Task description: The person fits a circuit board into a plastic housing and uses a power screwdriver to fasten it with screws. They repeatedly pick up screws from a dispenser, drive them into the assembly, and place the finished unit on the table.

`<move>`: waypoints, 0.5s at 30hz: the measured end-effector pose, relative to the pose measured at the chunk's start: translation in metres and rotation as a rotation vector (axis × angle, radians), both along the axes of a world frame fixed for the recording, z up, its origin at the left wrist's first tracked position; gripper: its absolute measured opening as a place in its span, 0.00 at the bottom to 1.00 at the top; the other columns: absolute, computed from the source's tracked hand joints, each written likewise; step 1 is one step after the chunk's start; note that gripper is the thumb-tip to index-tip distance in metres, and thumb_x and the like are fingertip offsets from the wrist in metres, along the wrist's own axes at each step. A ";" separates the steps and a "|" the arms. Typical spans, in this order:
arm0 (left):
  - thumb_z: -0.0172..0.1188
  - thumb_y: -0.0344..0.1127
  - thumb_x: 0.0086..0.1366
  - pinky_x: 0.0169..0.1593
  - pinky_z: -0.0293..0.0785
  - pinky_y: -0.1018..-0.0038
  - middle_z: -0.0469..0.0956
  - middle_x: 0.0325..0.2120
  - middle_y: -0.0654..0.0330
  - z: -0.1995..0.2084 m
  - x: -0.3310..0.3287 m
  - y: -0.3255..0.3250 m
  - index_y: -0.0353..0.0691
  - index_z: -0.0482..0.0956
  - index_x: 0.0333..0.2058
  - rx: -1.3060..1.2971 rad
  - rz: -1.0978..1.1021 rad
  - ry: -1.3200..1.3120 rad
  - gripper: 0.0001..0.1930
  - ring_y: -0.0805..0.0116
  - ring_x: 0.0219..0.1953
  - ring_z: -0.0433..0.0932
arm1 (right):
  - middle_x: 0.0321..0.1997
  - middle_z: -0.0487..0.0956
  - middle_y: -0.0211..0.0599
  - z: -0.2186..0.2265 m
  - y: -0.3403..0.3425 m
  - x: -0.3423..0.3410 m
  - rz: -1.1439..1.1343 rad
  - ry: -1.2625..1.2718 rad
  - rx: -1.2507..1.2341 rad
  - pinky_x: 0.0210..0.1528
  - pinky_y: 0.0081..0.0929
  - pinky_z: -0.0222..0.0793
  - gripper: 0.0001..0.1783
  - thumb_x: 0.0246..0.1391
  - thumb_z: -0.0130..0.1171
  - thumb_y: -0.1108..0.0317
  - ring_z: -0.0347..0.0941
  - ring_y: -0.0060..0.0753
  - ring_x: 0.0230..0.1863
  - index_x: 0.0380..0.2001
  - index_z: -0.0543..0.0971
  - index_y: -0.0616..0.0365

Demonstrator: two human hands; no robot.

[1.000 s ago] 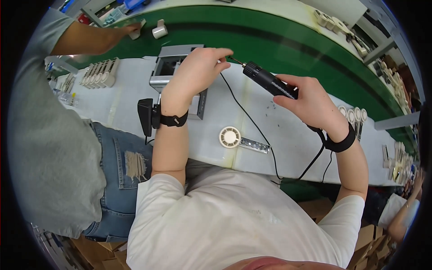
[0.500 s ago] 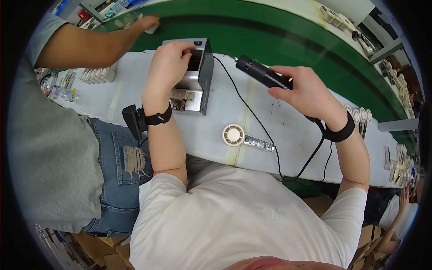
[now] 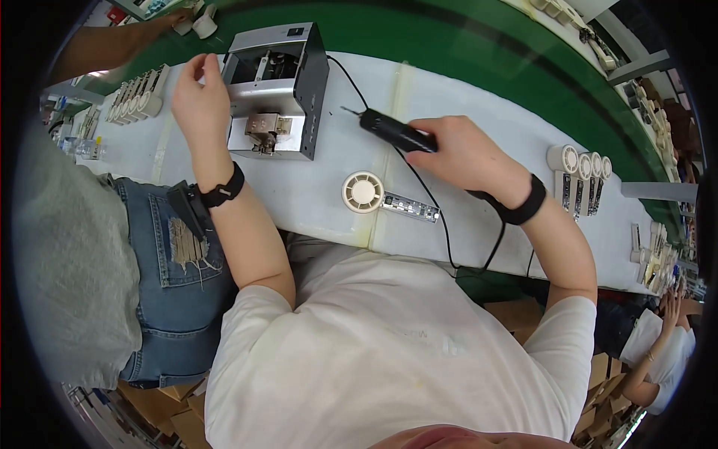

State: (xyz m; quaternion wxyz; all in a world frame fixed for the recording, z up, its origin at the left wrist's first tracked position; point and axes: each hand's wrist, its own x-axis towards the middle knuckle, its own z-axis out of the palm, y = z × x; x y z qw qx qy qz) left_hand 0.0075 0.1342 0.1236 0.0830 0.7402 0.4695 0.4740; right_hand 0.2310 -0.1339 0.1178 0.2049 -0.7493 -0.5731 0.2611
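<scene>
My right hand (image 3: 475,153) is wrapped round a black electric screwdriver (image 3: 396,132), whose thin bit points left above the table. Beside the left wall of a grey metal screw feeder (image 3: 308,112) is my left hand (image 3: 202,108), raised with its fingers curled in toward the thumb. Whatever may be between those fingertips is hidden. The feeder has an open top with a mechanism inside and a metal block at its front. In front of me, between both forearms, lies a white round fan part (image 3: 363,192) with a strip-shaped circuit board (image 3: 411,207) extending right.
Several similar fan parts (image 3: 580,165) stand in a row at right, and more white parts (image 3: 138,106) at left. A black cable (image 3: 447,239) crosses the white table (image 3: 321,213). A co-worker's arm (image 3: 112,49) reaches over the green conveyor belt (image 3: 419,37); that person stands close at my left.
My left hand has moved left from above the feeder to its left side. My right hand has brought the screwdriver left and slightly lower. The view has shifted, showing more of the feeder.
</scene>
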 end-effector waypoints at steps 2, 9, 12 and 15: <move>0.58 0.48 0.67 0.48 0.75 0.64 0.84 0.39 0.49 -0.010 0.000 -0.001 0.32 0.83 0.42 -0.104 0.007 -0.073 0.21 0.54 0.44 0.82 | 0.32 0.82 0.55 -0.008 0.015 -0.006 0.027 -0.021 -0.010 0.41 0.33 0.74 0.23 0.50 0.64 0.64 0.77 0.48 0.30 0.50 0.80 0.62; 0.59 0.46 0.66 0.43 0.74 0.70 0.84 0.35 0.54 -0.033 0.004 0.013 0.31 0.83 0.45 -0.389 -0.076 -0.218 0.21 0.66 0.36 0.80 | 0.31 0.81 0.55 -0.020 0.027 -0.005 0.062 -0.065 -0.074 0.40 0.33 0.73 0.23 0.50 0.64 0.63 0.77 0.48 0.30 0.49 0.80 0.63; 0.59 0.45 0.66 0.40 0.73 0.72 0.84 0.33 0.57 -0.048 0.005 0.025 0.31 0.83 0.46 -0.543 -0.125 -0.292 0.21 0.70 0.34 0.78 | 0.31 0.81 0.54 -0.005 0.013 0.002 -0.033 -0.009 -0.092 0.38 0.32 0.73 0.24 0.50 0.65 0.64 0.76 0.45 0.29 0.51 0.79 0.64; 0.59 0.44 0.65 0.38 0.71 0.73 0.83 0.32 0.59 -0.056 0.005 0.034 0.31 0.82 0.46 -0.629 -0.169 -0.359 0.21 0.73 0.31 0.76 | 0.31 0.81 0.51 0.018 -0.005 0.005 -0.118 0.004 -0.139 0.37 0.31 0.73 0.25 0.50 0.65 0.64 0.76 0.40 0.28 0.52 0.79 0.64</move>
